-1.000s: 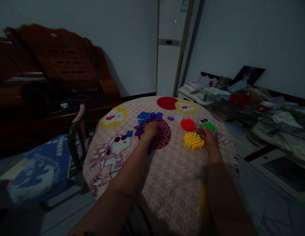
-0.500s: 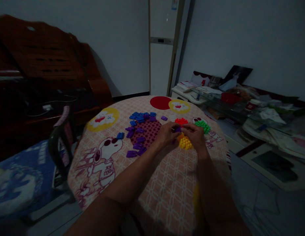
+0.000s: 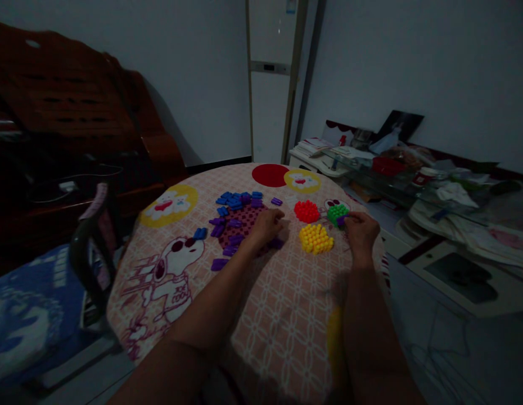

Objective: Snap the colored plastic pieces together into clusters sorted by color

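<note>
My right hand (image 3: 363,232) is closed, pinching a purple plastic piece (image 3: 342,220) against the edge of a green cluster of small round knobs (image 3: 337,212). My left hand (image 3: 267,226) hovers over the dark red patterned patch of the cloth, with its fingers loosely bent and apart and nothing visible in them. Another purple piece (image 3: 275,243) lies just below that hand. A red knobbed cluster (image 3: 306,211) and a yellow knobbed cluster (image 3: 316,239) rest between my hands. Left of them are several loose purple pieces (image 3: 232,245) and several blue pieces (image 3: 232,199).
A patterned cloth (image 3: 282,315) covers the round table. At left stand a chair (image 3: 90,242) and a wooden bench (image 3: 76,107). A cluttered glass-topped cabinet (image 3: 371,163) runs along the right wall, beyond the table's edge.
My hands have parted. The right one moved right to the green cluster with a purple piece; the left one drew back left over the loose pieces. The view shifted slightly.
</note>
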Demonstrator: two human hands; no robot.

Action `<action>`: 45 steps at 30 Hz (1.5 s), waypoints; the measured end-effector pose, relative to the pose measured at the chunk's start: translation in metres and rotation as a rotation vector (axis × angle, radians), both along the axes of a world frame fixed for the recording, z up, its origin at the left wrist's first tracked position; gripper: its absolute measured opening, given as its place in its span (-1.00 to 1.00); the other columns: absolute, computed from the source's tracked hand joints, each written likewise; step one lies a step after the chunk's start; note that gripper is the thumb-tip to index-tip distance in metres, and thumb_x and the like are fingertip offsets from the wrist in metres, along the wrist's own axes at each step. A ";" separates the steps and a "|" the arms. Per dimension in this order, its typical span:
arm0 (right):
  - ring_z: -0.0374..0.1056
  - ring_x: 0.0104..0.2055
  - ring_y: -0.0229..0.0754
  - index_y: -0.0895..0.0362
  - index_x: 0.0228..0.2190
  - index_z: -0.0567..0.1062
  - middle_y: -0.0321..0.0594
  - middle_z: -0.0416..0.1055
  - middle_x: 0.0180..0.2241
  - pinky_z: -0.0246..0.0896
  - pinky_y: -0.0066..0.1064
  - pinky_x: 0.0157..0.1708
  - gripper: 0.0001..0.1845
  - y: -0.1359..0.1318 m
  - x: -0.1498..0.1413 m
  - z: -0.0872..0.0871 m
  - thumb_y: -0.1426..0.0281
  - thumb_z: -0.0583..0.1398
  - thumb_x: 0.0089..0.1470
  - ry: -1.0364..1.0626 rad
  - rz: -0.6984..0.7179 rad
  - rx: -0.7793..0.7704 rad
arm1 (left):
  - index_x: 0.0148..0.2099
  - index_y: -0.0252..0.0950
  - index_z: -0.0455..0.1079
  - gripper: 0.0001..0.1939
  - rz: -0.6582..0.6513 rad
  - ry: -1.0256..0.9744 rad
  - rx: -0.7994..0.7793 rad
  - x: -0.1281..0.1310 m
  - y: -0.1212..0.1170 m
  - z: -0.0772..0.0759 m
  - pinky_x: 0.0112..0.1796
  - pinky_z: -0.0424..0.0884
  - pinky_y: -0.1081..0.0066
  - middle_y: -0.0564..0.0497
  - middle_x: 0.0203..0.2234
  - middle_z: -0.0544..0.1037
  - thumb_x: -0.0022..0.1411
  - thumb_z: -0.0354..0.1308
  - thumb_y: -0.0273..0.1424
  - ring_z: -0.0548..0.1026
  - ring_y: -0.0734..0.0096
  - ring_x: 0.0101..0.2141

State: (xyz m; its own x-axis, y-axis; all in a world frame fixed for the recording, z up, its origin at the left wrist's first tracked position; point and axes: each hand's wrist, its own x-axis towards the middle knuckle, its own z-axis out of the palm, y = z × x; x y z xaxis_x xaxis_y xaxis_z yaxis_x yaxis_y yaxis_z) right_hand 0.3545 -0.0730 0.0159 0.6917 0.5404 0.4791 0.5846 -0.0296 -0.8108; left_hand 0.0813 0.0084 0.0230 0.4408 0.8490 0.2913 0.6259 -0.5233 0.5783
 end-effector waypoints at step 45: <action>0.30 -0.43 -0.16 0.11 -0.55 0.45 -0.13 0.44 -0.51 0.12 -0.37 -0.36 -0.68 0.008 -0.052 0.006 0.23 0.08 0.13 -0.507 0.044 -0.037 | 0.39 -0.40 0.11 -0.28 0.100 0.256 -0.014 -0.047 0.032 -0.029 0.31 0.12 0.18 -0.36 0.38 0.09 0.23 0.20 -0.41 0.08 0.04 0.38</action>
State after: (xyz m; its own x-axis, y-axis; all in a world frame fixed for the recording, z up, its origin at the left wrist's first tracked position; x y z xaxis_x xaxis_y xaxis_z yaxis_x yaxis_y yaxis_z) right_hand 0.3020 -0.0645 0.0220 0.3529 0.5871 0.7285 0.9058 -0.0194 -0.4232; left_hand 0.0342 0.0407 -0.0059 0.4126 0.8950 0.1695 0.8007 -0.4451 0.4010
